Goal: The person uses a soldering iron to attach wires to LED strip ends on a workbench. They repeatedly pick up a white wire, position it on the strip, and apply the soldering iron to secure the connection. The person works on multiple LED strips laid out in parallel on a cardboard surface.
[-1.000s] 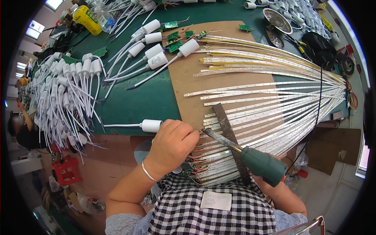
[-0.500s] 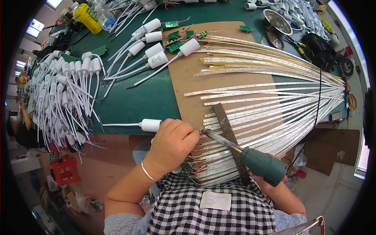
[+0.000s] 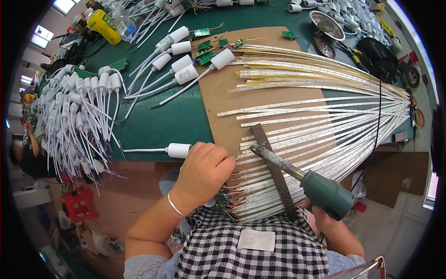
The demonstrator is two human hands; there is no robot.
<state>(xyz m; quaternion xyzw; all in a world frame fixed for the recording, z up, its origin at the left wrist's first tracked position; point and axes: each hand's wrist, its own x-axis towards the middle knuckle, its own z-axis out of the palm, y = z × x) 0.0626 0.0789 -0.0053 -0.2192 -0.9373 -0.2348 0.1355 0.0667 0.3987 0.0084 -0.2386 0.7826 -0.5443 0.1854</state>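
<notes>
My right hand (image 3: 324, 219) is wrapped round the green handle of a soldering iron (image 3: 327, 195). The iron's tip is above the LED strips, close to a dark flat bar (image 3: 275, 171) that lies across them. My left hand (image 3: 208, 168) is closed in a pinch at the left ends of the LED strips (image 3: 297, 160); whatever is between its fingertips is hidden. Just left of that hand lies a white cylindrical housing (image 3: 179, 150) with a white cable. Below it, thin red wires (image 3: 236, 191) come off several strip ends.
A brown board (image 3: 223, 95) lies under the strips on the green table (image 3: 158, 123). White housings with cables (image 3: 76, 100) are heaped at left. Small green circuit boards (image 3: 205, 57) lie beyond. Metal dish (image 3: 327, 25), pliers (image 3: 350, 55) and yellow bottle (image 3: 103, 27) stand or lie farther back.
The soldering iron has moved to the right, its tip drawing away from my left fingertips. My right hand shifted slightly right with it. My left hand stays nearly in place.
</notes>
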